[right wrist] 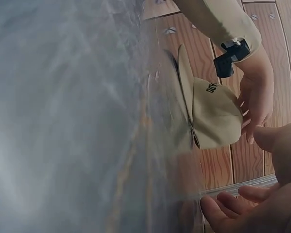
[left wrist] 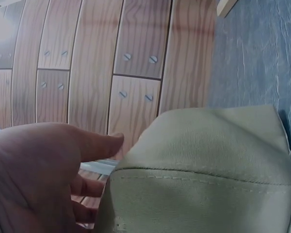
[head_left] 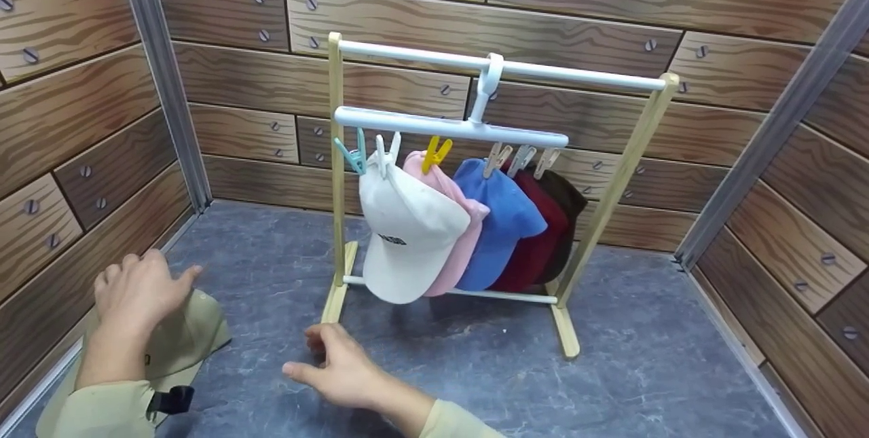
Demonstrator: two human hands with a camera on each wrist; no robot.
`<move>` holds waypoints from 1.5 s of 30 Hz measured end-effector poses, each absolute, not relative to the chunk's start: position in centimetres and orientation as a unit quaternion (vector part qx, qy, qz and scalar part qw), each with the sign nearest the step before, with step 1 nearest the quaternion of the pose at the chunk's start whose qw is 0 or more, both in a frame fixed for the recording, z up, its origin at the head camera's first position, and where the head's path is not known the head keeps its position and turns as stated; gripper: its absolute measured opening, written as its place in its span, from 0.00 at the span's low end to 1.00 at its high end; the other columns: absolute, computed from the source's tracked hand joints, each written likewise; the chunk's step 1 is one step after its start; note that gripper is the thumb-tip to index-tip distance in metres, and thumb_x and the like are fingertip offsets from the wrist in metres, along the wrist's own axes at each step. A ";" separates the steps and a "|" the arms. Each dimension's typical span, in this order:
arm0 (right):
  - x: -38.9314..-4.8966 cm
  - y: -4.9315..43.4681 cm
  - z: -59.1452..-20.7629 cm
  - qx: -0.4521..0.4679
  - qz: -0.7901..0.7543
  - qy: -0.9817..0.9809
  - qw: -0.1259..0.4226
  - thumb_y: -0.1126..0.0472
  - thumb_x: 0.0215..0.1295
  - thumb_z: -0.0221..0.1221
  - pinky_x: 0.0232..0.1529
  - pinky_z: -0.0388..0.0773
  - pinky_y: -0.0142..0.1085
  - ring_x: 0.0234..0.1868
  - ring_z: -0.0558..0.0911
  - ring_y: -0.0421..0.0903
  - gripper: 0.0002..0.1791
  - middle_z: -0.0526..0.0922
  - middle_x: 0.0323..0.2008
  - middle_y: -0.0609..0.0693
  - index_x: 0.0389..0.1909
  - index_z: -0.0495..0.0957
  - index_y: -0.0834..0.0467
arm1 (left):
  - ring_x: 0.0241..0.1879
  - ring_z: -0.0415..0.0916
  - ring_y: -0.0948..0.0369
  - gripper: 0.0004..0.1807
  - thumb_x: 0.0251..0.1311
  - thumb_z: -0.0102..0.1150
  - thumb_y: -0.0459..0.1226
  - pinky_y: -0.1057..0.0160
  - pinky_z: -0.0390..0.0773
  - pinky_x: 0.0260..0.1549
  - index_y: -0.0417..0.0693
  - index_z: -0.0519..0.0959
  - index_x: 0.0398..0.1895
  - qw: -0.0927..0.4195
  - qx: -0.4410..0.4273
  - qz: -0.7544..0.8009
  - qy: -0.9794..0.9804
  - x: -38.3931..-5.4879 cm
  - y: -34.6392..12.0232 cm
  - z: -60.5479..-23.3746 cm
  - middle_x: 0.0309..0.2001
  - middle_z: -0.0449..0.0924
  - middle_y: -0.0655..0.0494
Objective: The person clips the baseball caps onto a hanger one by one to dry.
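A khaki baseball cap (head_left: 200,326) sits on the grey surface at the lower left, dark lettering on its front. My left hand (head_left: 139,288) is at the top of its crown, thumb held out to the side. In the left wrist view the thumb stands apart from the cap (left wrist: 203,150), and the other fingers go partly out of sight behind it. The right wrist view has those fingers at the crown of the cap (right wrist: 216,116); whether they press on it, I cannot tell. My right hand (head_left: 346,370) is in the air before the rack, fingers loosely bent and holding nothing.
A wood rack (head_left: 618,183) with a white top rail carries a pale blue hanger (head_left: 448,127). From its clips hang a white cap (head_left: 407,221), a pink cap (head_left: 468,241), a blue cap (head_left: 495,221), a maroon cap (head_left: 536,248) and a dark cap (head_left: 569,221). A teal clip (head_left: 354,153) holds nothing.
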State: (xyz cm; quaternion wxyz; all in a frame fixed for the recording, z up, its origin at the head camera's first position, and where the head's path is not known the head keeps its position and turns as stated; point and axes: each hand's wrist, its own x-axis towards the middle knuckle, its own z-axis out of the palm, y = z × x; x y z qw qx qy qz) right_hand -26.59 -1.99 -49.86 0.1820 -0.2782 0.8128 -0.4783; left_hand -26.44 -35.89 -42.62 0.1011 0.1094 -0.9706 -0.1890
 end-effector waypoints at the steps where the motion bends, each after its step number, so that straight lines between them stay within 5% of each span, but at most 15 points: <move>1: -26.6 -2.1 -49.9 -0.279 -0.478 0.813 0.181 0.47 0.79 0.69 0.59 0.80 0.36 0.59 0.79 0.39 0.34 0.78 0.59 0.46 0.76 0.72 0.60 | 0.62 0.58 0.14 0.48 0.80 0.55 0.62 0.17 0.52 0.68 0.17 0.69 0.64 0.098 0.111 -0.186 -0.971 -26.4 -36.0 -42.7 0.61 0.65 0.09; 18: -26.3 -3.9 -49.8 -0.267 -0.474 0.816 0.196 0.46 0.79 0.67 0.63 0.79 0.38 0.58 0.80 0.38 0.32 0.79 0.57 0.44 0.74 0.74 0.58 | 0.64 0.54 0.12 0.57 0.81 0.38 0.72 0.15 0.53 0.64 0.19 0.66 0.74 0.020 0.101 -0.217 -0.971 -26.7 -38.1 -43.6 0.65 0.61 0.07; 26: -26.4 -4.0 -49.9 -0.269 -0.474 0.816 0.192 0.47 0.79 0.68 0.62 0.79 0.38 0.57 0.80 0.38 0.31 0.79 0.56 0.44 0.73 0.76 0.58 | 0.58 0.55 0.20 0.47 0.85 0.39 0.66 0.18 0.58 0.58 0.23 0.71 0.68 0.048 0.093 -0.229 -0.968 -26.7 -38.1 -44.0 0.60 0.65 0.12; 33: -26.5 -3.9 -50.1 -0.271 -0.472 0.817 0.191 0.47 0.79 0.68 0.62 0.79 0.37 0.57 0.81 0.39 0.30 0.80 0.55 0.44 0.72 0.77 0.58 | 0.57 0.55 0.23 0.36 0.87 0.39 0.61 0.20 0.62 0.54 0.32 0.73 0.54 0.070 0.100 -0.246 -0.962 -26.8 -37.3 -43.9 0.55 0.66 0.18; 45: -26.5 -3.6 -49.9 -0.283 -0.466 0.824 0.157 0.46 0.78 0.69 0.62 0.79 0.36 0.56 0.81 0.39 0.30 0.81 0.54 0.45 0.70 0.79 0.60 | 0.58 0.56 0.27 0.34 0.88 0.40 0.59 0.23 0.67 0.52 0.32 0.74 0.49 0.088 0.086 -0.271 -0.955 -27.9 -34.5 -43.7 0.52 0.69 0.24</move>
